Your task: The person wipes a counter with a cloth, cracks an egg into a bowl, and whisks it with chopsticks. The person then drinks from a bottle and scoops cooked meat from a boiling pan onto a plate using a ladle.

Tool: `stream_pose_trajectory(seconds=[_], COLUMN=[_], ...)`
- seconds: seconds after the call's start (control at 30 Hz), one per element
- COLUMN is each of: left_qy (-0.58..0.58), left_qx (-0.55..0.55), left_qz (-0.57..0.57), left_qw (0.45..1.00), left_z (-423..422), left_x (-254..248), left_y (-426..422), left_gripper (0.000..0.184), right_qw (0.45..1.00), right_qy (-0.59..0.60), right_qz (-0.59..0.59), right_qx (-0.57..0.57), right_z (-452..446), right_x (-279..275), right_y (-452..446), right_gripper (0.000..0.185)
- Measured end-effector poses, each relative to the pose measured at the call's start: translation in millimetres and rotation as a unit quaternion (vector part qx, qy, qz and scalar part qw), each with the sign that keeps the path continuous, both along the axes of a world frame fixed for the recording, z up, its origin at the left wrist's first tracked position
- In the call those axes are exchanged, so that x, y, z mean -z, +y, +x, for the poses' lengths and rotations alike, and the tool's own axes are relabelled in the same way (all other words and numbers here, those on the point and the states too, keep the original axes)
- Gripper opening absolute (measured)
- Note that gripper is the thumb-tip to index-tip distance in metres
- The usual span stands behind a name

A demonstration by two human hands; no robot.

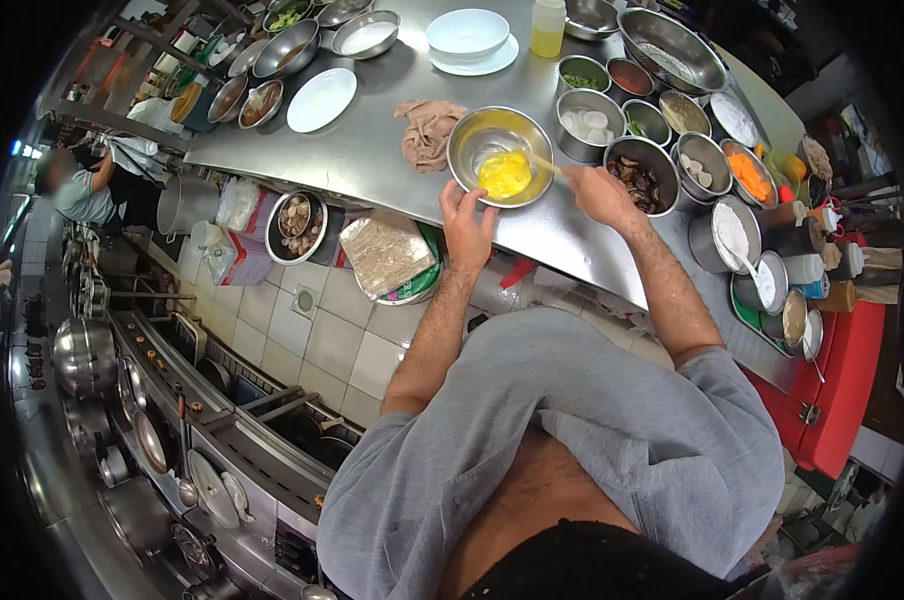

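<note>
The metal bowl stands on the steel table, a little above the centre of the frame, and has a beaten-looking yellow mixture inside. The left hand, half open with the fingers spread, touches the near rim. The right hand is closed around a thin, light-coloured utensil, which reaches into the bowl. Just left lies a brown cloth; to the right, a container of dark pieces; toward upper left, a white oval plate.
</note>
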State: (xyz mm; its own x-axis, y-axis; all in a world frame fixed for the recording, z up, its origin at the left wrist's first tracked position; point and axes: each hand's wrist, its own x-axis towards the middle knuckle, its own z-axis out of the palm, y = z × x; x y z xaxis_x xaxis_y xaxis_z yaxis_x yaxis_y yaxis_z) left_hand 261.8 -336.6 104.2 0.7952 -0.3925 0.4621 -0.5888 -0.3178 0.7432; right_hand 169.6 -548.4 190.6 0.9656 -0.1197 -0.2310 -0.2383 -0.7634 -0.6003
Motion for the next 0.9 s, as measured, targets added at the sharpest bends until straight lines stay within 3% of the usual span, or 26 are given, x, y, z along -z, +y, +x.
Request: stream_pose_trajectory(seconds=[0.07,0.13,0.17,0.23,0.27,0.37,0.43,0.5,0.53,0.6,0.63,0.7,0.73,0.77,0.83,0.9], left_qy=[-0.004,-0.003,-0.003,-0.002,-0.004,-0.001,0.006,0.003,0.001,0.003,0.004,0.011,0.01,0.031,0.057,0.054], left_qx=[-0.001,0.002,0.001,-0.002,-0.001,-0.005,-0.009,0.003,0.0,-0.006,-0.006,-0.001,-0.003,0.001,0.006,0.008], left_qz=[0.002,0.007,0.002,-0.002,-0.001,0.001,0.0,-0.011,-0.013,-0.007,-0.008,-0.013,-0.014,-0.019,-0.023,-0.014], left_qw=[1.0,1.0,1.0,1.0,1.0,1.0,1.0,1.0,1.0,1.0,1.0,1.0,1.0,0.999,0.998,0.998], left_z=[0.7,-1.4,-0.6,-3.3,-4.4,-2.0,-3.3,-4.1,-0.7,-1.7,-1.8,-2.5,-2.0,-2.1,-4.4,-3.6], left_x=[-1.5,-0.4,0.1,0.2,-1.1,-1.8,-2.0,-4.9,-5.1,-0.2,-0.3,-2.3,-4.4,-5.8,-5.3,-4.1], left_y=[0.0,1.1,0.1,0.9,1.6,3.0,1.2,1.9,1.5,3.6,2.4,2.8,2.8,2.7,4.3,3.9], left_gripper=[0.034,0.034,0.034,0.034,0.034,0.034,0.034,0.035,0.035,0.035,0.035,0.036,0.036,0.034,0.033,0.033], right_qw=[0.996,0.989,0.989,0.986,0.986,0.984,0.995,0.994,0.993,0.984,0.984,0.986,0.996,0.996,0.977,0.988], right_qy=[-0.042,0.064,0.065,-0.055,-0.057,0.042,0.005,-0.071,-0.073,0.105,0.106,-0.085,-0.055,-0.056,0.136,0.071], right_qz=[-0.066,0.13,0.13,-0.147,-0.147,0.165,0.103,-0.071,-0.072,0.143,0.141,-0.14,-0.052,-0.053,0.166,0.137], right_qx=[-0.032,-0.039,-0.037,0.057,0.056,-0.044,0.015,-0.049,-0.052,-0.007,-0.006,0.019,-0.05,-0.053,0.003,0.03], right_z=[4.9,3.5,2.7,2.9,4.1,3.9,5.2,7.5,10.1,5.7,5.7,6.3,3.9,4.7,3.0,3.8], right_x=[-4.0,-10.7,-7.9,-1.4,-2.4,-9.2,-5.0,9.2,0.1,-20.9,-12.2,12.9,1.8,-12.1,-30.6,-0.6], right_y=[1.3,3.8,2.6,3.7,3.7,3.0,1.3,-3.2,-1.1,8.0,4.4,-3.0,-0.2,3.0,9.8,-4.7], right_gripper=[0.029,0.029,0.029,0.029,0.029,0.027,0.027,0.029,0.029,0.03,0.03,0.031,0.03,0.03,0.03,0.03])
